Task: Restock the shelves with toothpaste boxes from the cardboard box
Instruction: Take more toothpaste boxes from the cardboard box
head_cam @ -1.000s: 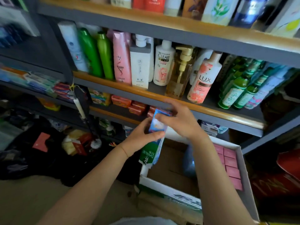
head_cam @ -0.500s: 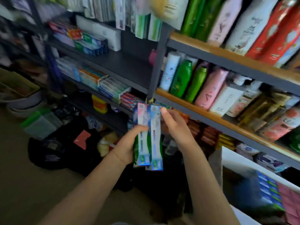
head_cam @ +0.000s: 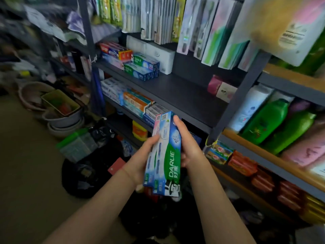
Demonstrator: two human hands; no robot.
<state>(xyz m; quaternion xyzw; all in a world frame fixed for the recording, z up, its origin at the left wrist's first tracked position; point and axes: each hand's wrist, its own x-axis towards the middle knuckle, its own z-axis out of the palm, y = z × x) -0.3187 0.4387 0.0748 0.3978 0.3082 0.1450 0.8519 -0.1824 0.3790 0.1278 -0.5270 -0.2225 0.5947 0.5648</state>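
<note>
At frame centre, stacked toothpaste boxes (head_cam: 162, 155) are clamped between left hand (head_cam: 140, 162) and right hand (head_cam: 190, 148), fingers curled, keeping the stack aligned for shelving.

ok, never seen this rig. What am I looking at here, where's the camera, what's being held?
No robot: a person's two bare hands. The single camera sits on the person's head, looking forward and down, so both forearms reach in from below. The left hand and right hand together grip a bunch of Darlie toothpaste boxes, held upright in front of a dark shelf. That shelf carries stacked toothpaste boxes at its left end; toothbrush packs hang above, shampoo bottles stand to the right.
</note>
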